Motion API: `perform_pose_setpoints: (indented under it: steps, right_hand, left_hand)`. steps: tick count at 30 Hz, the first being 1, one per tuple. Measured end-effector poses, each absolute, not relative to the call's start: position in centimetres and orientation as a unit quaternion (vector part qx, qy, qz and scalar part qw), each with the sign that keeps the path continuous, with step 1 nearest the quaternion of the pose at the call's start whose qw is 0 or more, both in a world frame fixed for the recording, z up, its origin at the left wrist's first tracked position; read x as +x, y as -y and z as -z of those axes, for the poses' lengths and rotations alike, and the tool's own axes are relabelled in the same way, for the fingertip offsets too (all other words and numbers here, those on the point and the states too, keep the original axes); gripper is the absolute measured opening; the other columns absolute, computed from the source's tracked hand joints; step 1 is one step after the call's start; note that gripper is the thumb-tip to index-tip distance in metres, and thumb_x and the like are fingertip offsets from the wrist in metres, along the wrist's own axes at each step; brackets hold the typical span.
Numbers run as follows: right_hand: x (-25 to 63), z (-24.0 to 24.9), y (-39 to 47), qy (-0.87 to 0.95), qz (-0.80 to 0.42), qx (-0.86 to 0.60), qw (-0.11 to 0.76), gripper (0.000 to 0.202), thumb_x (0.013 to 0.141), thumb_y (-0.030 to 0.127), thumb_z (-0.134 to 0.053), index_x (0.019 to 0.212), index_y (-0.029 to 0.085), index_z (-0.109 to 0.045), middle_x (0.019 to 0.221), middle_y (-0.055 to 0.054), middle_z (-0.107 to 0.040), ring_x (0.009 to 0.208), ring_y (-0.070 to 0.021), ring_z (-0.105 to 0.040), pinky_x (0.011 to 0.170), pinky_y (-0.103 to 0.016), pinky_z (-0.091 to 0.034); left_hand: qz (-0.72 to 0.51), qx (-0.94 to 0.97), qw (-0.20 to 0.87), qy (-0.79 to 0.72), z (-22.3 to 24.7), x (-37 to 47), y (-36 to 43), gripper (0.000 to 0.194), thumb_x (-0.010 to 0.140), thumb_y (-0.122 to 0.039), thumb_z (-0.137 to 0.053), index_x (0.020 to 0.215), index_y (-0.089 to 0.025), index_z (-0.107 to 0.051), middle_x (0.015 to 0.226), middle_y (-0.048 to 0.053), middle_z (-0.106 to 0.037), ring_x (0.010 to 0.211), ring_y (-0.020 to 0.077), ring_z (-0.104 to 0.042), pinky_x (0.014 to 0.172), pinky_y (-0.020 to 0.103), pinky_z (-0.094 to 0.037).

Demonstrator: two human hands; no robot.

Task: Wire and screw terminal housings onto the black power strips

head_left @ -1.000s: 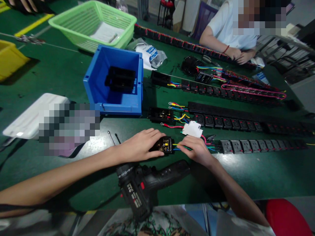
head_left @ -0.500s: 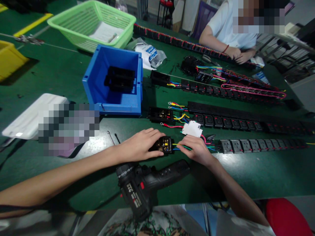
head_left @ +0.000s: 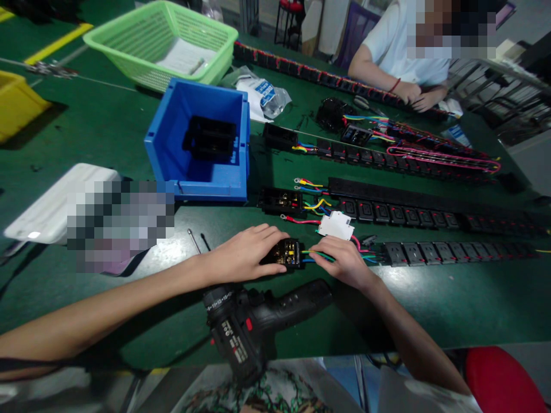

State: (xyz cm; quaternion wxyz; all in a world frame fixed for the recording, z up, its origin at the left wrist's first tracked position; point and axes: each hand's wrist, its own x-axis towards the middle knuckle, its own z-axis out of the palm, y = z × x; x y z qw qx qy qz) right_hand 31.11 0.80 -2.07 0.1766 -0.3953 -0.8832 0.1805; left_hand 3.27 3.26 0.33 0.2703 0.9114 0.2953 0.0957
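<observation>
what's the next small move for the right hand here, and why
Probably a gentle straightening of the thin yellow and blue wires by the right hand: it is right at them, they run from the small black rectangular box, and the left hand grasps that box.

I can read nothing for certain: numerals ring the collar (head_left: 218, 299) of the drill (head_left: 247, 330) before me, its white print (head_left: 233, 342) blurs, and the plastic bag's (head_left: 280, 103) blue label (head_left: 265, 90) is too small.
</observation>
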Motion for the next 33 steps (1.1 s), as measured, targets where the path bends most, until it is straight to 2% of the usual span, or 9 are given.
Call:
perform_pose_setpoints:
  steps: [16, 22, 27, 33]
  right_hand:
    - [30.68, 1.91, -0.64, 0.882, -0.189, -0.395, 0.177, 0.018, 0.094, 0.026, -0.054, 0.107, 0.017, -0.064, 0.09, -0.007, -0.066, 0.083, -0.0172, -0.06, 0.073, -0.03, -0.046]
    - [30.6, 1.83, -0.58, 0.883, -0.187, -0.386, 0.188, 0.018, 0.094, 0.025, -0.054, 0.107, 0.017, -0.063, 0.093, -0.007, -0.067, 0.086, -0.0177, -0.061, 0.076, -0.031, -0.048]
    - [30.55, 1.73, -0.51, 0.883, -0.19, -0.383, 0.191, 0.017, 0.094, 0.025, -0.054, 0.107, 0.017, -0.063, 0.093, -0.008, -0.067, 0.086, -0.018, -0.06, 0.076, -0.032, -0.049]
    - [30.43, 1.76, -0.56, 0.884, -0.191, -0.381, 0.193, 0.017, 0.094, 0.024, -0.054, 0.106, 0.017, -0.063, 0.093, -0.008, -0.067, 0.086, -0.0181, -0.061, 0.076, -0.032, -0.049]
  left_hand:
    - [-0.099, 0.91, 0.276, -0.294, -0.32, 3.29, -3.26, 0.056, 0.09, -0.053, -0.052, 0.133, -0.017, -0.044, 0.116, 0.011, -0.057, 0.107, 0.0252, -0.053, 0.095, 0.037, -0.043]
    - [-0.102, 0.911, 0.272, -0.292, -0.45, 3.22, -3.15, 0.071, 0.092, -0.051, -0.051, 0.15, -0.023, -0.022, 0.118, 0.01, -0.056, 0.108, 0.0246, -0.051, 0.094, 0.037, -0.042]
    - [-0.102, 0.916, 0.28, -0.269, -0.37, 3.2, -3.24, 0.05, 0.093, -0.051, -0.048, 0.137, -0.028, -0.044, 0.118, 0.007, -0.055, 0.105, 0.0228, -0.051, 0.093, 0.036, -0.042]
    - [-0.108, 0.917, 0.277, -0.266, -0.45, 3.18, -3.23, 0.041, 0.094, -0.049, -0.048, 0.13, -0.029, -0.051, 0.115, 0.007, -0.055, 0.104, 0.0222, -0.052, 0.092, 0.036, -0.043]
